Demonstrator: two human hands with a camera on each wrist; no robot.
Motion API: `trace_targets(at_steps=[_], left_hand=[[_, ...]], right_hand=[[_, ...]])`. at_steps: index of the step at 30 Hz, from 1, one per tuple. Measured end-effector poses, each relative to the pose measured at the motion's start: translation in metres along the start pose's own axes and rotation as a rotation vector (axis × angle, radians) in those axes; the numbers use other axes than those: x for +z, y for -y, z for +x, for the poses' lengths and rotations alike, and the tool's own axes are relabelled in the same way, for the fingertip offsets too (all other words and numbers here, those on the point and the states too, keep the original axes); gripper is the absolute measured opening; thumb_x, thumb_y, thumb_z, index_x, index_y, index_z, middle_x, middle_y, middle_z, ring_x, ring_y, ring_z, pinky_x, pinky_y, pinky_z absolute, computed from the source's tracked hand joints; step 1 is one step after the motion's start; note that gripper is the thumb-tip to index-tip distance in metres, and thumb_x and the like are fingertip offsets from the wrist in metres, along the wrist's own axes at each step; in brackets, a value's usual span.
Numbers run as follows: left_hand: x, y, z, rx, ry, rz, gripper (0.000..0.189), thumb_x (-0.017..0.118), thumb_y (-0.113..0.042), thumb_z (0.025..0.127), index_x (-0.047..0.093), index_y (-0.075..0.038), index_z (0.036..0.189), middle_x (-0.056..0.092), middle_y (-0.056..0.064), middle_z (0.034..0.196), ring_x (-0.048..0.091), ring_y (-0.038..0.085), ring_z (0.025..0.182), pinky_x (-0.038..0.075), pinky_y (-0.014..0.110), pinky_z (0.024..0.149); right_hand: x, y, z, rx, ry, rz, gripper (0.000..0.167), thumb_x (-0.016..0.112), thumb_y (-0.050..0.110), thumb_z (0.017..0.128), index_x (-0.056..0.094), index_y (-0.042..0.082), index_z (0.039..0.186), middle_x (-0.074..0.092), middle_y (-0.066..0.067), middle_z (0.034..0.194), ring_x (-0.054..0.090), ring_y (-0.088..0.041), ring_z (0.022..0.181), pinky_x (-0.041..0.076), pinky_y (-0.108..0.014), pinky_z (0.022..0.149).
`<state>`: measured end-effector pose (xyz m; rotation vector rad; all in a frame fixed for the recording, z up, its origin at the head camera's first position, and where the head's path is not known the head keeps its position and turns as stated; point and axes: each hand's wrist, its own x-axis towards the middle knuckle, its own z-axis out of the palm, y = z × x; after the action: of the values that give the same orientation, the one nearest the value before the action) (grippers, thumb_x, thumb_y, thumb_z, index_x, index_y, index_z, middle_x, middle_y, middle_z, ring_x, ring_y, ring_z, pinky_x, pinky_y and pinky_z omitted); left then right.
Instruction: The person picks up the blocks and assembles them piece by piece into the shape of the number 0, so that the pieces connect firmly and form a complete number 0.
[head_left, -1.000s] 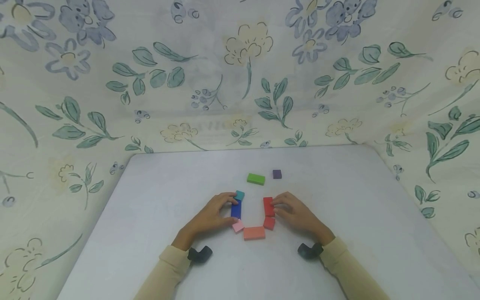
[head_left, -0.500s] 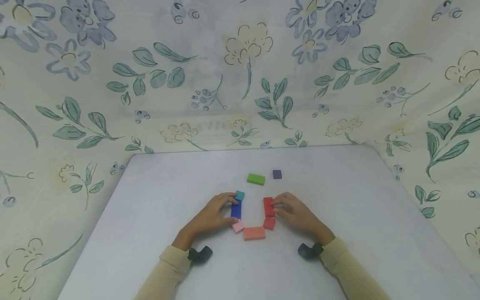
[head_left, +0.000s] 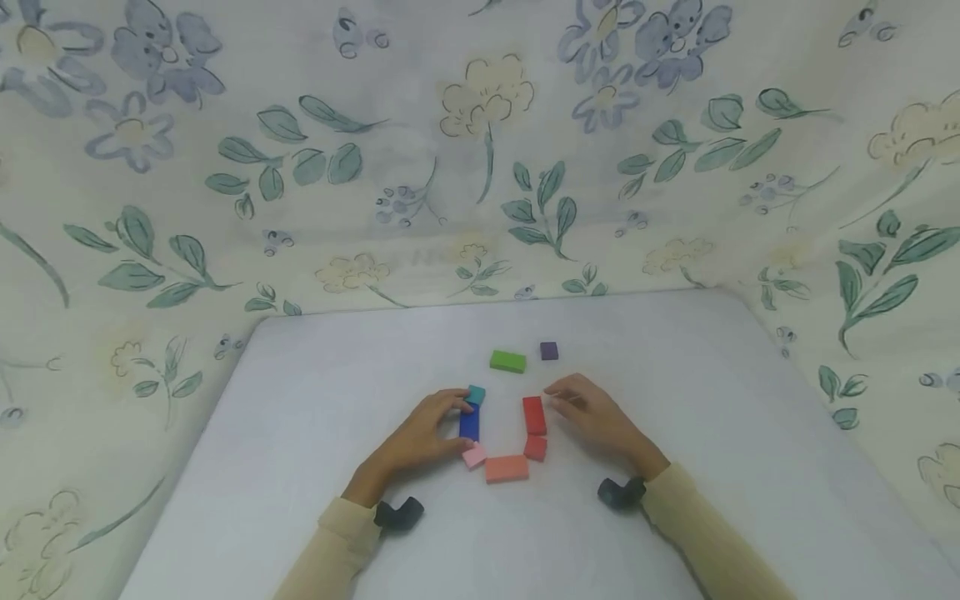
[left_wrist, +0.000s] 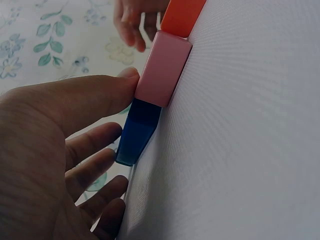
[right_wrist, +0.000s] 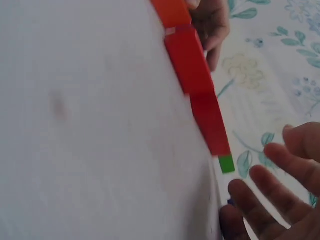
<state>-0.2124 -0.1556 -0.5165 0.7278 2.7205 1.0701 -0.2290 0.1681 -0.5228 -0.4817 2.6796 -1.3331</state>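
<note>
In the head view, my left hand (head_left: pixel 429 432) rests at the left side of a U of blocks. Its thumb touches the pink block (head_left: pixel 474 455) and its fingers reach the teal block (head_left: pixel 476 395); between them lies the blue block (head_left: pixel 468 423). The left wrist view shows those fingers loosely spread. My right hand (head_left: pixel 597 417) is just right of the long red block (head_left: pixel 534 415), apart from it, with relaxed fingers holding nothing in the right wrist view. The small red block (head_left: pixel 536 448) and the orange block (head_left: pixel 507 468) continue the U.
A green block (head_left: pixel 507 361) and a small purple block (head_left: pixel 549 351) lie farther back on the white table (head_left: pixel 337 358). Flower-patterned cloth (head_left: pixel 420 200) rises behind the table and along its sides. Black devices (head_left: pixel 399 514) sit on both wrists.
My right hand has come away from the long red block, moving slightly right and up. My left hand keeps its place by the blue block. The head view has shifted slightly.
</note>
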Motion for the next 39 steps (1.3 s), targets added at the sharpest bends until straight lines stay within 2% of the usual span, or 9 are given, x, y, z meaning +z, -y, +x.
trace_targets(at_steps=[2, 6, 10, 14, 20, 25, 30, 39], left_hand=[[0.0, 0.002, -0.002, -0.015, -0.003, -0.001, 0.046, 0.079, -0.032, 0.084, 0.061, -0.015, 0.123, 0.047, 0.009, 0.152, 0.035, 0.036, 0.146, 0.03, 0.058, 0.118], [0.0, 0.004, -0.003, -0.006, -0.006, -0.009, 0.046, 0.079, -0.032, 0.084, 0.061, -0.016, 0.123, 0.047, 0.007, 0.152, 0.036, 0.034, 0.146, 0.031, 0.057, 0.118], [0.001, 0.004, -0.002, 0.008, -0.008, -0.01, 0.046, 0.079, -0.033, 0.084, 0.061, -0.016, 0.123, 0.048, 0.008, 0.151, 0.037, 0.034, 0.146, 0.032, 0.057, 0.118], [0.0, 0.004, -0.002, 0.01, 0.001, -0.012, 0.047, 0.079, -0.033, 0.084, 0.061, -0.015, 0.123, 0.048, 0.008, 0.152, 0.037, 0.035, 0.146, 0.031, 0.056, 0.118], [-0.001, 0.004, -0.002, -0.008, -0.008, -0.015, 0.047, 0.079, -0.033, 0.084, 0.061, -0.017, 0.124, 0.047, 0.006, 0.152, 0.035, 0.032, 0.147, 0.03, 0.055, 0.119], [-0.001, 0.005, -0.003, 0.004, -0.007, -0.011, 0.047, 0.078, -0.034, 0.084, 0.061, -0.016, 0.124, 0.048, 0.006, 0.152, 0.035, 0.033, 0.147, 0.03, 0.055, 0.119], [-0.002, 0.007, -0.003, 0.016, -0.02, -0.011, 0.046, 0.079, -0.032, 0.083, 0.062, -0.015, 0.122, 0.048, 0.008, 0.151, 0.037, 0.035, 0.145, 0.031, 0.056, 0.118], [0.0, 0.007, -0.005, 0.008, -0.004, -0.013, 0.048, 0.078, -0.037, 0.084, 0.061, -0.018, 0.125, 0.047, 0.005, 0.152, 0.035, 0.033, 0.147, 0.03, 0.056, 0.119]], right_hand=[[-0.005, 0.0, 0.007, 0.021, 0.013, -0.01, 0.025, 0.058, 0.028, 0.101, 0.062, 0.022, 0.125, 0.064, 0.003, 0.122, 0.061, -0.02, 0.115, 0.051, -0.045, 0.102], [-0.02, -0.001, 0.024, 0.083, 0.024, -0.069, 0.029, 0.054, 0.032, 0.103, 0.06, 0.022, 0.129, 0.063, 0.0, 0.13, 0.06, -0.025, 0.119, 0.05, -0.048, 0.103], [-0.036, -0.004, 0.046, 0.106, 0.023, -0.115, 0.032, 0.053, 0.031, 0.103, 0.058, 0.018, 0.132, 0.061, -0.004, 0.134, 0.059, -0.028, 0.123, 0.049, -0.048, 0.104], [-0.045, -0.003, 0.068, 0.12, 0.041, -0.16, 0.034, 0.055, 0.029, 0.102, 0.056, 0.015, 0.133, 0.061, -0.008, 0.133, 0.059, -0.029, 0.123, 0.05, -0.048, 0.103], [-0.048, 0.0, 0.093, 0.146, 0.131, -0.221, 0.045, 0.062, 0.028, 0.098, 0.052, 0.013, 0.139, 0.057, -0.011, 0.136, 0.056, -0.03, 0.125, 0.05, -0.047, 0.103], [-0.045, 0.0, 0.101, 0.178, 0.186, -0.262, 0.053, 0.067, 0.025, 0.096, 0.049, 0.01, 0.143, 0.053, -0.013, 0.141, 0.052, -0.031, 0.13, 0.047, -0.046, 0.108], [-0.042, -0.001, 0.104, 0.183, 0.186, -0.264, 0.055, 0.066, 0.025, 0.096, 0.048, 0.009, 0.145, 0.05, -0.014, 0.144, 0.052, -0.032, 0.131, 0.048, -0.046, 0.107], [-0.042, -0.003, 0.104, 0.196, 0.199, -0.297, 0.052, 0.063, 0.024, 0.097, 0.048, 0.007, 0.144, 0.053, -0.015, 0.14, 0.05, -0.034, 0.133, 0.041, -0.049, 0.113]])
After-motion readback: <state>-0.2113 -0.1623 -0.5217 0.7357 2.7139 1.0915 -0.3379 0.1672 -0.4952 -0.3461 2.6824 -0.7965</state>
